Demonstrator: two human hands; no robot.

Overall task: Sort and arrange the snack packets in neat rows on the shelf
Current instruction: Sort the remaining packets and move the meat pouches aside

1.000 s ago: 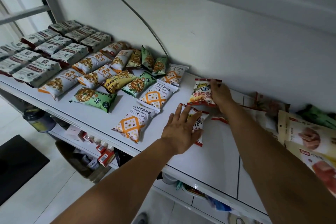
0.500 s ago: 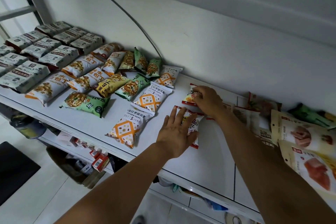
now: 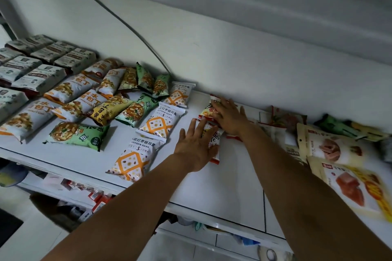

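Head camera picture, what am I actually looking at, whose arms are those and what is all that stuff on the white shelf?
No machine here: a person wears a camera on the head, so you look down along their own two arms. The left hand lies flat, fingers straight, on a red-edged packet near the front of the white shelf. The right hand presses flat on a second red-edged packet farther back. Neither hand grips anything. To the left lie sorted rows: orange-lattice packets, a green packet, grey-white packets. On the right, large pouches lie in a loose heap.
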